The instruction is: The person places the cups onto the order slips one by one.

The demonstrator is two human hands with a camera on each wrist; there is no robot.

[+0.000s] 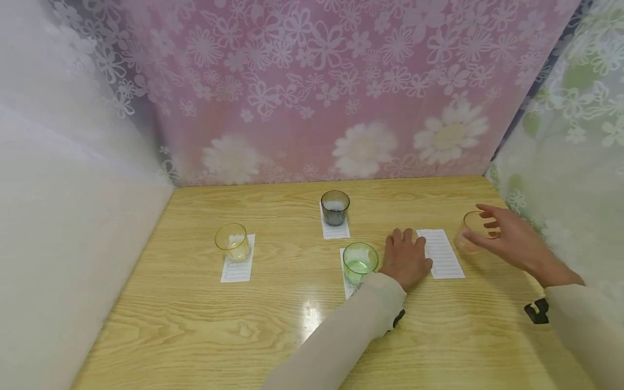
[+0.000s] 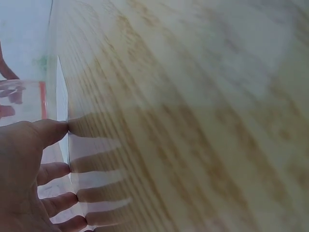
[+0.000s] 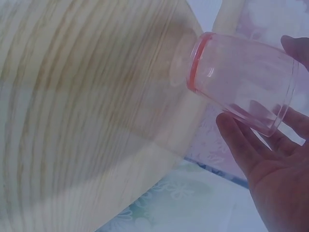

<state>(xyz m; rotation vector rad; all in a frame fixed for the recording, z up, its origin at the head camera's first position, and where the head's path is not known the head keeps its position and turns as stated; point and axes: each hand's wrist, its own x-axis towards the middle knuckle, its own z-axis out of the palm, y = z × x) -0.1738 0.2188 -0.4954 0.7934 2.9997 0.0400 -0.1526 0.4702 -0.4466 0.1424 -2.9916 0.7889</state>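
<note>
My right hand curls round a pink-tinted clear glass at the right of the table, thumb on one side and fingers on the other. The right wrist view shows the glass upright, its thick reddish base close to the wood; I cannot tell whether it touches. Just left of it lies a lined white paper slip. The fingertips of my left hand rest on the table at that slip's left edge, fingers spread and fairly straight. Beside the left wrist, a green glass stands on another slip, partly hidden by the sleeve.
A grey glass stands on a slip toward the back. At the left, a yellow glass is on its own slip. Floral cloth hangs behind the wooden table, with pale sheets on both sides.
</note>
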